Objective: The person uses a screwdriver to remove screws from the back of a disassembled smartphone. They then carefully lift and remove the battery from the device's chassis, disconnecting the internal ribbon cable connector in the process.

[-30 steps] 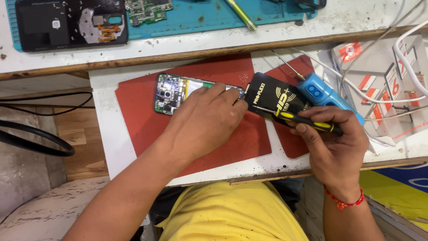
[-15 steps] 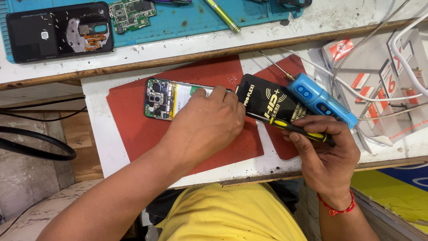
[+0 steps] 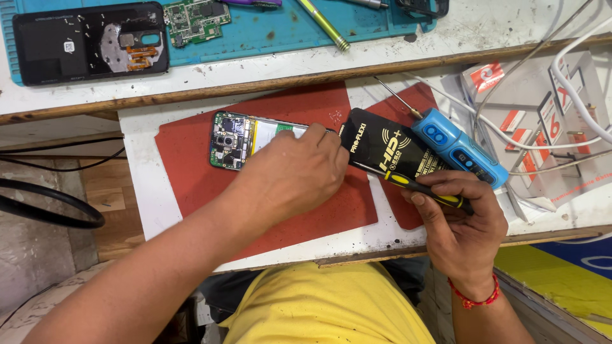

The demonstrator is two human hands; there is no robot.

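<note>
An opened phone (image 3: 239, 139) with its green circuit board exposed lies on a red mat (image 3: 191, 159). My left hand (image 3: 290, 175) rests over the phone's right part, fingers closed on it, hiding most of its body. My right hand (image 3: 456, 220) grips a yellow-and-black screwdriver (image 3: 417, 186) whose thin tip points left toward the phone. The screwdriver lies across a black flat packet (image 3: 386, 150) with gold print.
A blue electric screwdriver (image 3: 456, 148) lies just right of the packet. On the upper bench sit a black phone back cover (image 3: 83, 41), a green circuit board (image 3: 194, 19), a blue mat (image 3: 287, 28). White cables (image 3: 574, 70) and boxes crowd the right side.
The view has shifted slightly; my hands stay on the phone and screwdriver. The screwdriver tip sits a little closer to the phone's right end.
</note>
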